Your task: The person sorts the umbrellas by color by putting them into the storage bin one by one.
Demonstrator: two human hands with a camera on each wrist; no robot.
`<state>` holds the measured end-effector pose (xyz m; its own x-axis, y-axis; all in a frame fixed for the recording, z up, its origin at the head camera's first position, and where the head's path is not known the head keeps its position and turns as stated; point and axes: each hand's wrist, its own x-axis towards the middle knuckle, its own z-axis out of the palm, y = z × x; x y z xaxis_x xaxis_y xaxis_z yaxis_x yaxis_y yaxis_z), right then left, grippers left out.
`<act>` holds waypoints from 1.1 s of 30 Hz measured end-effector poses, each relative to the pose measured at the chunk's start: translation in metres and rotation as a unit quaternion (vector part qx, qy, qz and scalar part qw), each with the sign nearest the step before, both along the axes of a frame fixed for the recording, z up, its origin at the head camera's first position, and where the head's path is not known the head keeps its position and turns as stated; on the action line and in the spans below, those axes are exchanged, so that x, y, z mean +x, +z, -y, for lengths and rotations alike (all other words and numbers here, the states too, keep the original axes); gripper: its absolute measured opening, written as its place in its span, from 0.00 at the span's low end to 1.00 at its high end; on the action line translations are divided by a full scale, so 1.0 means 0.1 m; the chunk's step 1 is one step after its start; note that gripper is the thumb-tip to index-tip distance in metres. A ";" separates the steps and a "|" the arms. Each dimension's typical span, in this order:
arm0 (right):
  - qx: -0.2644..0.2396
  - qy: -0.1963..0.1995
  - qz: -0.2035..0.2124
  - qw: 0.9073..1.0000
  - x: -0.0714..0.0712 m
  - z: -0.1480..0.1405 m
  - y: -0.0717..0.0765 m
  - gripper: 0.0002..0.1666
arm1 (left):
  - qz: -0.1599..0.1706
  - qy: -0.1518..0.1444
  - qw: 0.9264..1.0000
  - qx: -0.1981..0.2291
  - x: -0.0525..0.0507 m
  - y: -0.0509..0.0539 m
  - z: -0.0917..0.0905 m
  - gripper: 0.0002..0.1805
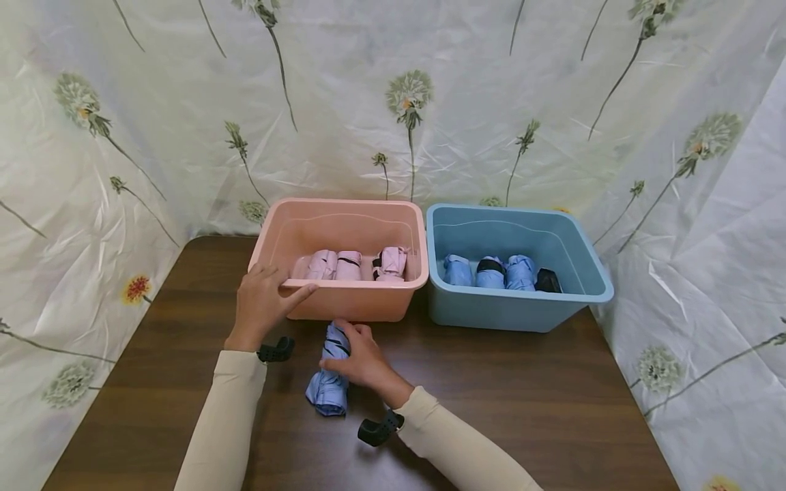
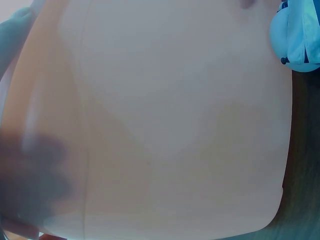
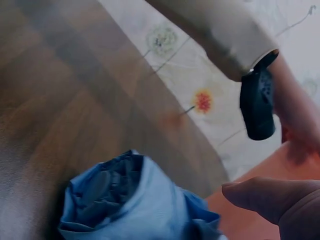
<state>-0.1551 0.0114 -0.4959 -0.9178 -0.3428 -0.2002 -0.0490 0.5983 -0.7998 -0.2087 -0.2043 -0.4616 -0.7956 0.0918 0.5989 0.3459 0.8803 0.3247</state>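
A folded blue umbrella (image 1: 329, 392) lies on the table in front of the pink bin, its loose fabric end nearest me. My right hand (image 1: 364, 358) holds its far part, thumb on the near side and fingers over the top. The right wrist view shows the gathered cloth end of this umbrella (image 3: 145, 205) with my thumb (image 3: 272, 197) beside it. At the pink bin's (image 1: 350, 300) front left corner, my left hand (image 1: 260, 300) grips the rim, thumb along the front. The bin wall (image 2: 165, 125) fills most of the left wrist view.
Several folded pink umbrellas (image 1: 348, 266) lie inside the pink bin. A blue bin (image 1: 491, 310) stands to its right, holding several folded blue umbrellas (image 1: 490, 273) and a black piece (image 1: 548, 280). Both stand on the dark wooden table (image 1: 522, 395) before a flowered curtain (image 1: 344, 136).
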 end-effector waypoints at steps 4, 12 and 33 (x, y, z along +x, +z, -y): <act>0.016 -0.005 0.011 1.000 0.01 0.03 -0.08 0.48 | -0.001 0.000 1.000 -0.001 0.00 -0.01 0.00 0.30; 0.033 -0.011 0.008 0.999 0.02 0.13 -0.18 0.50 | 0.004 0.001 1.000 -0.004 0.00 -0.02 0.01 0.30; 0.070 0.003 0.005 0.998 -0.05 0.22 -0.22 0.42 | 0.006 0.002 1.000 0.002 0.00 -0.01 0.01 0.29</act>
<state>-0.1605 -0.0104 -0.5182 -0.9134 -0.3171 -0.2551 -0.0462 0.7035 -0.7092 -0.2088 -0.2050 -0.4623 -0.8031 0.0870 0.5894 0.3391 0.8802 0.3321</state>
